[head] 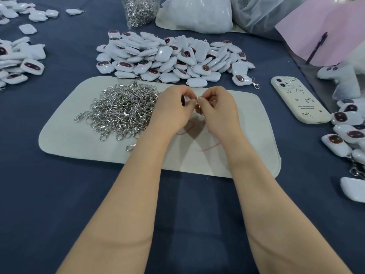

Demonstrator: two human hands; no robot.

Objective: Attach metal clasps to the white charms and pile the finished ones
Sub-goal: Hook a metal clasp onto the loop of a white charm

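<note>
The left hand point(173, 108) and the right hand point(218, 108) are held close together above the far part of a white mat point(248, 139) laid on the dark blue desk point(59, 194), with the fingertips almost touching. A single charm point(182, 100) is gripped in the curled fingers of the left hand, so that only a dark sliver of it is seen. A metal clasp point(199, 107) is pinched between the thumb and fingers of the right hand, with its hook hanging below them. Whether the clasp is already threaded through the charm's loop cannot be told, since the joint is hidden by the fingers; the step in hand is judged to be the joining itself. A large heap of clasps point(122, 109) is spread on the mat just beside the left hand, and a broad pile of charms point(169, 56) is stacked just beyond the mat, most of them seen without metal. Finished charms point(345, 133) with clasps attached are gathered at the right edge, and one clasped charm point(242, 80) is laid at the near right corner of the broad pile. Whether the left pile point(19, 62) is finished cannot be told. A stocked bag of clasps point(139, 10) is stood at the back. With so many bare charms in view, much of the task is judged to be left.
</note>
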